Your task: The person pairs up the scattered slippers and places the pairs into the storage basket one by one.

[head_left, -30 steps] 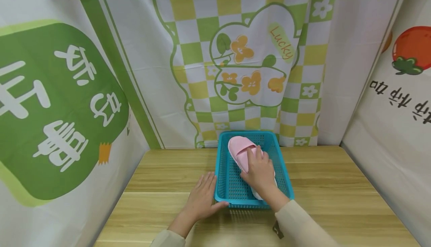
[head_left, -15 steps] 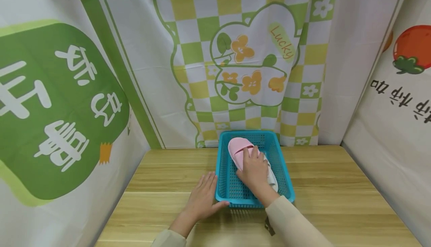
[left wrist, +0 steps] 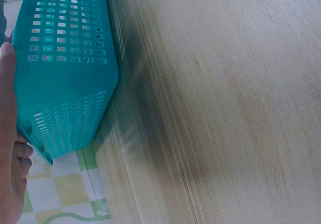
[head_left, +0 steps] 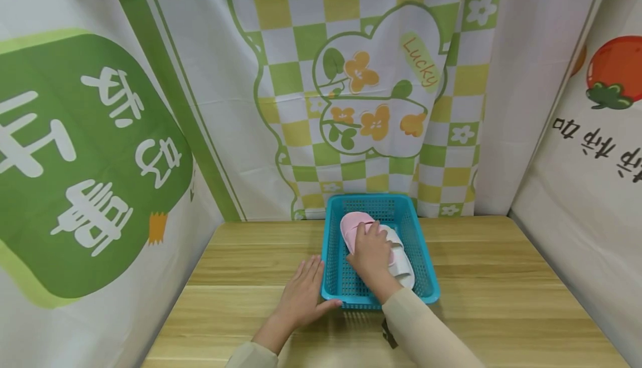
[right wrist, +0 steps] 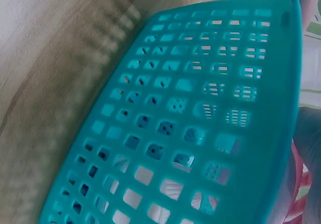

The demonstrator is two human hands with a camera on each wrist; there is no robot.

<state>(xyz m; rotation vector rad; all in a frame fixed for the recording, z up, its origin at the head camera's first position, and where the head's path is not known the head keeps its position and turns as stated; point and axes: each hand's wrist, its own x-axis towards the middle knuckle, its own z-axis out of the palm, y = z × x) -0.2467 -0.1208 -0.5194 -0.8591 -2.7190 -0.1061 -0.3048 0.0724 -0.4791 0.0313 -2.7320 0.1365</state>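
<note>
A pink slipper (head_left: 353, 227) lies in the blue-green plastic basket (head_left: 429, 281), toe toward the back left. My right hand (head_left: 373, 252) grips it over its upper, and the hand hides much of it. Close on its right is a white slipper (head_left: 403, 267), partly covered by the pink one and the hand. My left hand (head_left: 299, 295) rests at the basket's front left corner, fingers straight along the side and thumb at the front rim. In the left wrist view that thumb (left wrist: 7, 66) touches the rim from outside.
The basket stands at the back of a wooden table (head_left: 241, 279), close to the checked cloth (head_left: 306, 100) behind it. Printed white cloths (head_left: 567, 201) hang on both sides. A small dark strap end (head_left: 388, 334) shows under the right forearm.
My right hand has moved slightly left and toward me with the pink slipper, baring more of the white slipper. The left hand and the basket stay nearly where they were.
</note>
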